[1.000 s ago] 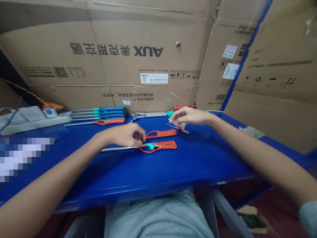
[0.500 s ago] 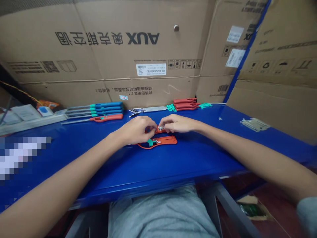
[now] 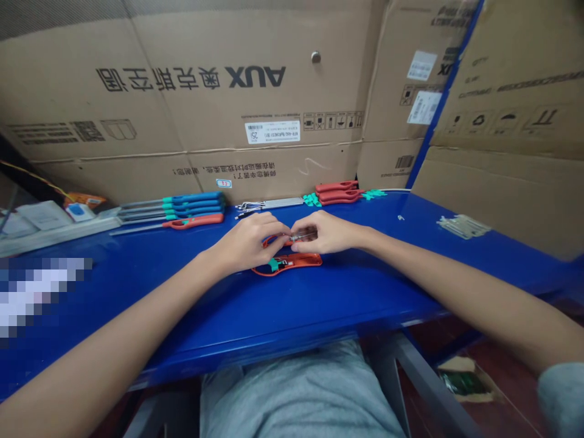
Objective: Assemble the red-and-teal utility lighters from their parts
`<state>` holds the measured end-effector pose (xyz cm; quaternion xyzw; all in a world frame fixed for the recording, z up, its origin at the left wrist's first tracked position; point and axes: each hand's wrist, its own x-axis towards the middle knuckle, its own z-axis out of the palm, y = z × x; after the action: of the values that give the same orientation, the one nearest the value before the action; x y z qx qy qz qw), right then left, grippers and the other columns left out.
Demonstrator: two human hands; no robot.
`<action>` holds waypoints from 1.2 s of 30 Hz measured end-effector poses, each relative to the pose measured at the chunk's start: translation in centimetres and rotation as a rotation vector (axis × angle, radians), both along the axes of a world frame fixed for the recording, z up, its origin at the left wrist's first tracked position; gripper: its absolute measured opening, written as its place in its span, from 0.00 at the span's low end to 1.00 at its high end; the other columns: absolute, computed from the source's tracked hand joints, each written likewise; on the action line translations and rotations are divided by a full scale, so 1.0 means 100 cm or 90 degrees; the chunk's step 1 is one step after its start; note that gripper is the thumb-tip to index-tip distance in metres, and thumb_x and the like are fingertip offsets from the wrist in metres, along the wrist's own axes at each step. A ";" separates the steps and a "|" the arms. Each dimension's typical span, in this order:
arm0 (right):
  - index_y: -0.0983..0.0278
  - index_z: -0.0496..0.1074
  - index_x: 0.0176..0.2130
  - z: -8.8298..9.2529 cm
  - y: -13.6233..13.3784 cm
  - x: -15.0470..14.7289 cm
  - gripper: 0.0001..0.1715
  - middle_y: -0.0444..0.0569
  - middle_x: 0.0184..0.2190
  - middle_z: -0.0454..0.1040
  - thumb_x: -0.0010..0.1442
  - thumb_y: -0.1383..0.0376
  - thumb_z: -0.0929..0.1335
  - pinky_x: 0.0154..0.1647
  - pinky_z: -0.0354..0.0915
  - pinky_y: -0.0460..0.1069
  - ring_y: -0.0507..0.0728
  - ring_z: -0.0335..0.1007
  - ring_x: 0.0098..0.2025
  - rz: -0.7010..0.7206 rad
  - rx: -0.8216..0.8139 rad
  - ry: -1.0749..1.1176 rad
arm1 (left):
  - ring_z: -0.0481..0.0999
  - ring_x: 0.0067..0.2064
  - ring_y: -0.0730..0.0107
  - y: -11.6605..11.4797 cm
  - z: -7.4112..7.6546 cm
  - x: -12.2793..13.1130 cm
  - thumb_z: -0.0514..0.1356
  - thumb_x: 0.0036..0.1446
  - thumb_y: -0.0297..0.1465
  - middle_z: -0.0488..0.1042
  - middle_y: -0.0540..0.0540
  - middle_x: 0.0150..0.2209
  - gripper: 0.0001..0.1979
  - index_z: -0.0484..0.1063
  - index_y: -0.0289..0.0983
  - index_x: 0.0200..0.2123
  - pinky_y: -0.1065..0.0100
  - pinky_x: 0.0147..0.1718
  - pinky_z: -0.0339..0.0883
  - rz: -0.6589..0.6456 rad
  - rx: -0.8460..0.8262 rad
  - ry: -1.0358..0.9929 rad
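Observation:
My left hand [image 3: 249,242] and my right hand [image 3: 323,232] meet over the middle of the blue table [image 3: 292,304], fingers pinched together on a small clear and metal part [image 3: 301,235]. Just under the fingers lies an orange handle shell [image 3: 274,241], mostly hidden. In front of it rests a second orange handle shell [image 3: 296,263] with a teal trigger piece and small metal parts inside.
Along the back edge lie finished long lighters with blue and orange handles [image 3: 182,210], a bundle of metal tubes [image 3: 269,205], stacked orange shells [image 3: 340,193] with teal pieces, and clear parts [image 3: 463,226] at right. Cardboard boxes [image 3: 219,97] wall the back.
My right hand carried the small clear part from the far right of the shells to meet my left hand. Both hands now pinch it above the rear orange shell.

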<state>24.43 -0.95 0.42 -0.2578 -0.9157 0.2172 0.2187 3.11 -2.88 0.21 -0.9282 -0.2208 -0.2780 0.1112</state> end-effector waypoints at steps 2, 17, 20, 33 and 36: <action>0.69 0.75 0.34 -0.003 -0.001 -0.001 0.13 0.43 0.23 0.67 0.56 0.60 0.69 0.28 0.53 0.46 0.49 0.57 0.25 -0.002 0.014 0.011 | 0.74 0.34 0.68 -0.001 0.000 0.000 0.55 0.62 0.27 0.77 0.45 0.32 0.09 0.75 0.34 0.36 0.67 0.34 0.67 0.000 -0.010 -0.003; 0.68 0.72 0.26 -0.002 0.010 -0.004 0.16 0.42 0.21 0.62 0.55 0.57 0.65 0.27 0.52 0.46 0.49 0.55 0.25 -0.101 -0.146 0.080 | 0.74 0.32 0.67 -0.007 0.000 -0.001 0.56 0.59 0.30 0.77 0.45 0.30 0.07 0.74 0.34 0.35 0.67 0.33 0.67 0.040 -0.049 -0.037; 0.67 0.71 0.25 0.000 0.007 -0.004 0.15 0.43 0.22 0.64 0.54 0.59 0.64 0.29 0.53 0.47 0.49 0.57 0.26 -0.103 -0.157 0.069 | 0.73 0.32 0.68 -0.006 -0.001 -0.001 0.56 0.60 0.29 0.77 0.46 0.30 0.07 0.73 0.35 0.34 0.67 0.33 0.66 0.028 -0.040 -0.027; 0.67 0.70 0.25 0.002 0.000 -0.008 0.13 0.43 0.22 0.65 0.52 0.61 0.62 0.29 0.53 0.47 0.49 0.58 0.26 -0.065 -0.167 0.062 | 0.72 0.33 0.68 -0.006 -0.002 0.000 0.55 0.64 0.30 0.76 0.45 0.31 0.09 0.73 0.34 0.34 0.68 0.33 0.65 0.001 -0.066 0.005; 0.67 0.70 0.24 0.002 -0.001 -0.008 0.14 0.42 0.21 0.64 0.52 0.61 0.62 0.28 0.52 0.47 0.49 0.56 0.26 -0.062 -0.161 0.057 | 0.71 0.33 0.68 -0.005 -0.002 0.000 0.55 0.64 0.32 0.74 0.45 0.30 0.11 0.74 0.34 0.34 0.68 0.34 0.64 0.000 -0.066 0.011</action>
<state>23.67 -1.01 0.63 -0.3176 -0.8568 0.3310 0.2354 3.09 -3.43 0.00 -0.9351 -0.2338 -0.2582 0.0652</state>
